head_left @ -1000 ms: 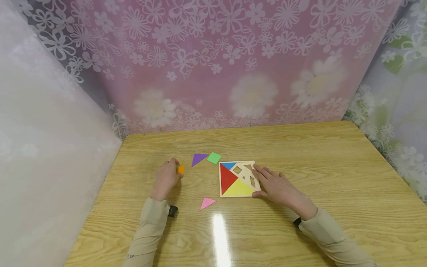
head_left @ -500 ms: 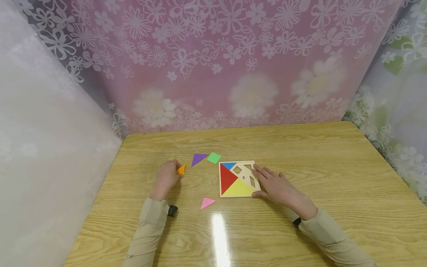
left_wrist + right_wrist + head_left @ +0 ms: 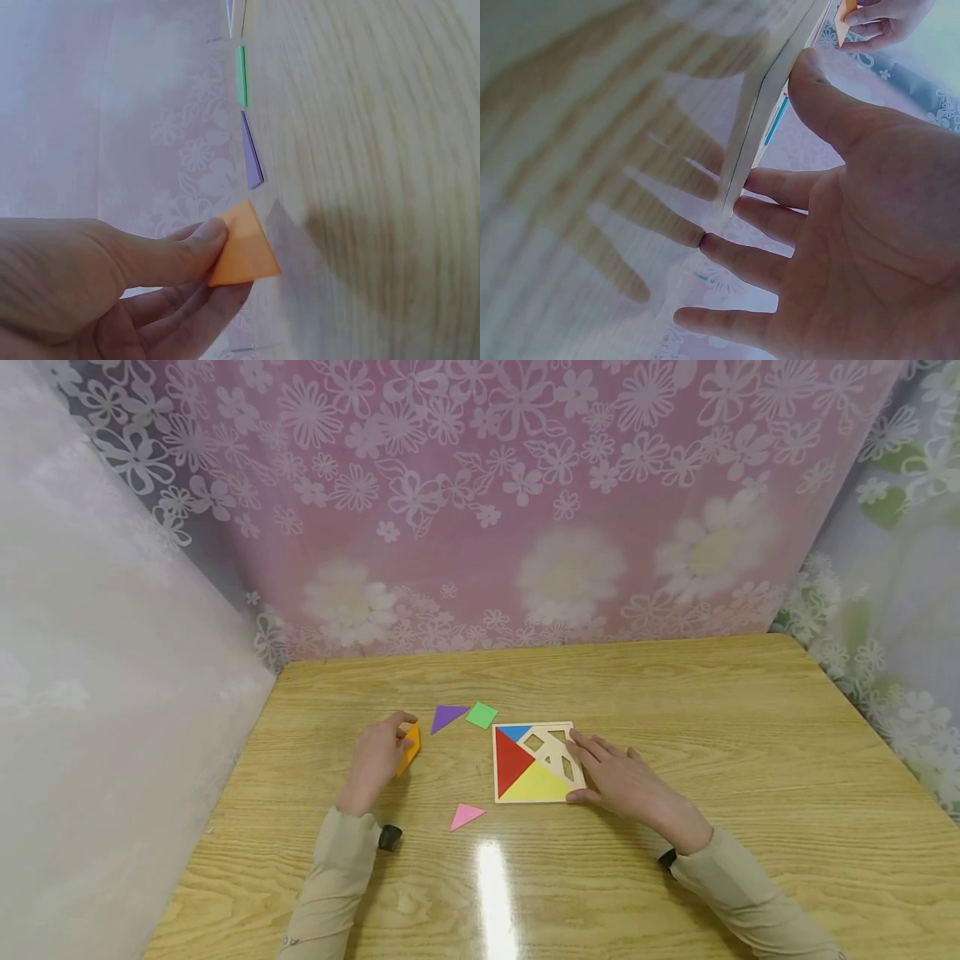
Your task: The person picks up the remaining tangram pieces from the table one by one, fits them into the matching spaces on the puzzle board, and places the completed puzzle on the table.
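My left hand pinches an orange tangram piece between thumb and fingers, tilted up on edge over the table. With thumb and fingers spread, my right hand rests at the right edge of a square wooden tangram board. Red, yellow and blue triangles lie in the board; its right part shows bare frame with several cut-outs. Between left hand and board, a purple triangle and a green square lie on the table. A pink triangle lies nearer the front.
The wood-grain table runs back to a pink floral curtain. Pale cloth hangs along the left side, and a floral cloth on the right. Black bands sit at both cuffs.
My left hand has turned the orange piece so that more of it shows and its lower end points toward the front. The right hand and the board have stayed in place.
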A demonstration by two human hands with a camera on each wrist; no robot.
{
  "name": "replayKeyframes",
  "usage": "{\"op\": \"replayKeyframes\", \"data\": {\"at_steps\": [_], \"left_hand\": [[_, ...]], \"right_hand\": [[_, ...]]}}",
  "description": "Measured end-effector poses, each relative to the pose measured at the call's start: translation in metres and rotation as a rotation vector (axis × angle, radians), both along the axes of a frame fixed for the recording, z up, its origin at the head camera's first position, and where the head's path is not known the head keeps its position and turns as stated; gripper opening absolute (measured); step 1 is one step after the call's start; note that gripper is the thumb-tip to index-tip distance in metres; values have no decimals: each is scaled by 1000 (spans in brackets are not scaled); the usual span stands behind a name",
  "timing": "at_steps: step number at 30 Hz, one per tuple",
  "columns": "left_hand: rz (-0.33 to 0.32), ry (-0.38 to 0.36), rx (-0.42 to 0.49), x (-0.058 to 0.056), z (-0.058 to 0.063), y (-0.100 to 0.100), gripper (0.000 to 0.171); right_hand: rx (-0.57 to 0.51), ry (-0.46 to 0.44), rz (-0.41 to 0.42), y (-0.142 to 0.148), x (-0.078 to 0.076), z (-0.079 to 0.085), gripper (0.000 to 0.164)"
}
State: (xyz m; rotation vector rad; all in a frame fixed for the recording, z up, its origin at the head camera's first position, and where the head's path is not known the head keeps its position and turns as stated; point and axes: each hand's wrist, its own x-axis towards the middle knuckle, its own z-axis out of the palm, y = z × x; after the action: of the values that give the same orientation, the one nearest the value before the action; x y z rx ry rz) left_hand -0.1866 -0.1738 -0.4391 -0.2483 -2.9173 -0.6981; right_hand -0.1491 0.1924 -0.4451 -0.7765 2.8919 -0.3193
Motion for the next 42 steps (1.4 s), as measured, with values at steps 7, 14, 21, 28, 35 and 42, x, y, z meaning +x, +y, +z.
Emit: {"op": "replayKeyframes", "data": {"at_steps": [7, 14, 21, 28, 35, 42], "left_hand": [[3, -19, 68, 0, 1, 5, 35], [-13, 7, 67, -1, 1, 13, 33], [-41, 58, 94, -1, 1, 27, 32], [-68, 152, 150, -2, 2, 47, 34], [-130, 162, 187, -2, 2, 75, 36], [-207, 122, 206, -4, 1, 101, 37]], "right_hand": [[-2, 1, -4, 0, 0, -1, 78], [-5, -3, -7, 0, 0, 0, 78], [-2, 3, 4, 1, 0, 1, 78], [4, 1, 2, 1, 0, 0, 79], [1, 0, 1, 0, 0, 1, 78], [3, -4, -4, 0, 0, 1, 78]]}}
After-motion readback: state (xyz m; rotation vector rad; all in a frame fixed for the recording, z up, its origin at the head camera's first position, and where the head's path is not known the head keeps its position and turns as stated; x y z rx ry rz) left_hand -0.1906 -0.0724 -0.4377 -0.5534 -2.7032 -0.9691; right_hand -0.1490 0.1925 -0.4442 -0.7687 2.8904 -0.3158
